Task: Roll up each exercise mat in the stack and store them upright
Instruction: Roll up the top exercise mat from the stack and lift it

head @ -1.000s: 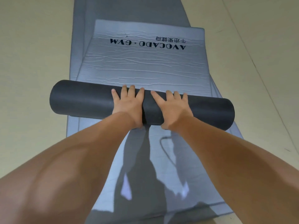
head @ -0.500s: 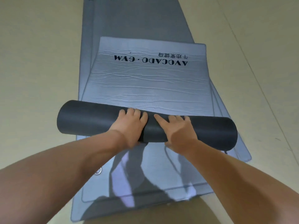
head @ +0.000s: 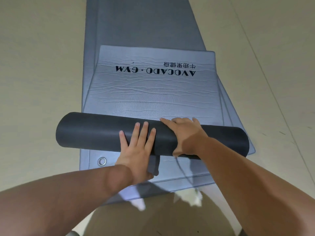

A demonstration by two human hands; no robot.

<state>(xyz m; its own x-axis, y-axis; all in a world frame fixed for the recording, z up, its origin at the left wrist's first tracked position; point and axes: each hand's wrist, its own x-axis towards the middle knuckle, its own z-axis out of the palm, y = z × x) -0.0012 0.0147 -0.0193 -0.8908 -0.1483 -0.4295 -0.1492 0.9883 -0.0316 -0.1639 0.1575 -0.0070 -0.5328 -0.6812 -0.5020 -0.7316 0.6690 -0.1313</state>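
Both hands gripped nothing, left hand (head: 136, 150) flat-fingered and right hand (head: 185, 135) draped atop the roll (head: 88, 132) lying across the near end of the stack (head: 136, 28); I feared uneven pushing would skew it.

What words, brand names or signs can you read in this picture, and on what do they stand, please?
"AVOCADO · GYM": large black print, upside down to the camera, on the flat end of the grey exercise mat.
"牛油果健身": smaller black characters just beyond it on the same mat, also upside down.
No other text is visible.
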